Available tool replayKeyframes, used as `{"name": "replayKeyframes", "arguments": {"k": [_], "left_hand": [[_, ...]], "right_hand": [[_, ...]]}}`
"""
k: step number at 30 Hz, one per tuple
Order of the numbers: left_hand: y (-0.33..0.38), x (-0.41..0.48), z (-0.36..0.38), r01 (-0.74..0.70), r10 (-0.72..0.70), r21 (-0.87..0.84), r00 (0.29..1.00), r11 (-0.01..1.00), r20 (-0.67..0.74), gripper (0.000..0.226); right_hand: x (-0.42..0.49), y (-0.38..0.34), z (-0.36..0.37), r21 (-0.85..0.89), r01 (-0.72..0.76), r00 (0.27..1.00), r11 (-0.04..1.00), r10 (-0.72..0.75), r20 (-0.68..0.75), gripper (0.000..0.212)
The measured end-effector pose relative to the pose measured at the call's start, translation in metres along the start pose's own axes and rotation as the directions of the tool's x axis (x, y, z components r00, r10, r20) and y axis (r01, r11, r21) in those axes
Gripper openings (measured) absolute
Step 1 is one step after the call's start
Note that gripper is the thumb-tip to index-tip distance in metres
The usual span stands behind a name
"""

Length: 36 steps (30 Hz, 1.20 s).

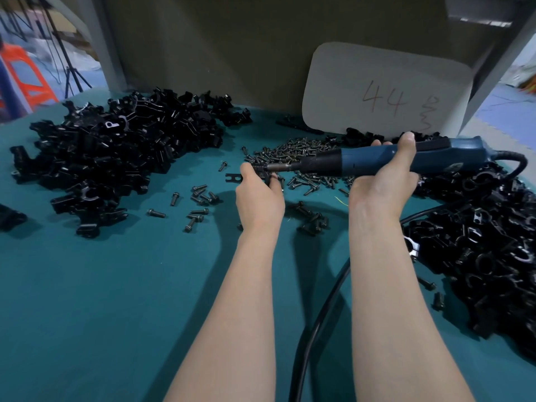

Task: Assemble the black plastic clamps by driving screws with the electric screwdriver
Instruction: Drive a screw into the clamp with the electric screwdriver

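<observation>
My left hand [258, 195] grips a black plastic clamp [233, 178] above the teal table; its forked end sticks out to the left of my fingers. My right hand [385, 175] holds the blue electric screwdriver [374, 161] lying level, with its bit pointing left into the clamp at my left fingertips. A heap of dark screws [293, 153] lies just behind both hands. Loose screws [200, 195] are scattered to the left of my left hand.
A big pile of black clamp parts [116, 152] fills the left of the teal table [116, 300]. Another pile [490, 245] lies along the right. The screwdriver's black cable [316, 323] runs down between my forearms. A white card marked 44 [385, 88] leans at the back.
</observation>
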<state>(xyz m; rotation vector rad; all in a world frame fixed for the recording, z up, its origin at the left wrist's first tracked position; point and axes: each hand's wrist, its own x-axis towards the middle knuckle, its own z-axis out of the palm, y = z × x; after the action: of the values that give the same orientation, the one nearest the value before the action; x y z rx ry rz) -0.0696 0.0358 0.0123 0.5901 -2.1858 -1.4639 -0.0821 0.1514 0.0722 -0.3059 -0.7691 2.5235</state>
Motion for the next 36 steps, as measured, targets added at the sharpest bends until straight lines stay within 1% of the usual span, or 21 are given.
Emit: {"name": "replayKeyframes", "arguments": {"k": [14,20,23,26,27,29,30,33,36], "left_hand": [[0.0,-0.001,0.001,-0.043,0.043,0.003,0.999,0.999,-0.018,0.021],[0.0,-0.001,0.001,-0.035,0.035,-0.001,0.999,0.999,-0.014,0.021],[0.0,-0.001,0.001,-0.025,0.025,-0.002,1.0,1.0,-0.004,0.019],[0.0,-0.001,0.001,-0.008,0.008,-0.007,1.0,1.0,0.015,0.018],[0.001,-0.001,0.001,-0.003,0.003,-0.015,1.0,1.0,0.021,0.019],[0.003,0.001,-0.001,0.006,-0.006,-0.024,0.999,1.0,0.032,0.02],[0.003,0.002,-0.002,0.013,-0.012,-0.027,0.999,1.0,0.04,0.02],[0.003,0.006,-0.004,0.043,-0.041,-0.019,0.996,0.999,0.084,0.024],[-0.001,0.009,-0.007,0.069,-0.073,0.031,0.987,0.997,0.146,0.023]], "right_hand": [[-0.001,0.001,0.002,0.004,0.006,1.0,1.0,-0.006,-0.009,0.018],[-0.002,0.003,0.003,-0.005,0.015,1.0,1.0,-0.015,-0.015,0.018],[-0.002,0.003,0.002,-0.009,0.007,1.0,1.0,-0.007,-0.004,0.017],[-0.004,0.002,0.002,-0.036,0.018,0.999,0.999,-0.016,0.046,0.017],[-0.005,0.002,0.003,-0.041,0.027,0.997,0.999,-0.024,0.075,0.023],[-0.007,-0.001,0.004,-0.029,0.044,0.992,0.999,-0.04,0.119,0.044],[-0.007,-0.001,0.005,-0.023,0.053,0.989,0.998,-0.049,0.14,0.049],[-0.009,-0.001,0.004,0.006,0.051,0.979,0.999,-0.051,0.199,0.051],[-0.011,0.001,0.002,0.043,0.004,0.972,0.999,-0.014,0.234,0.052]]}}
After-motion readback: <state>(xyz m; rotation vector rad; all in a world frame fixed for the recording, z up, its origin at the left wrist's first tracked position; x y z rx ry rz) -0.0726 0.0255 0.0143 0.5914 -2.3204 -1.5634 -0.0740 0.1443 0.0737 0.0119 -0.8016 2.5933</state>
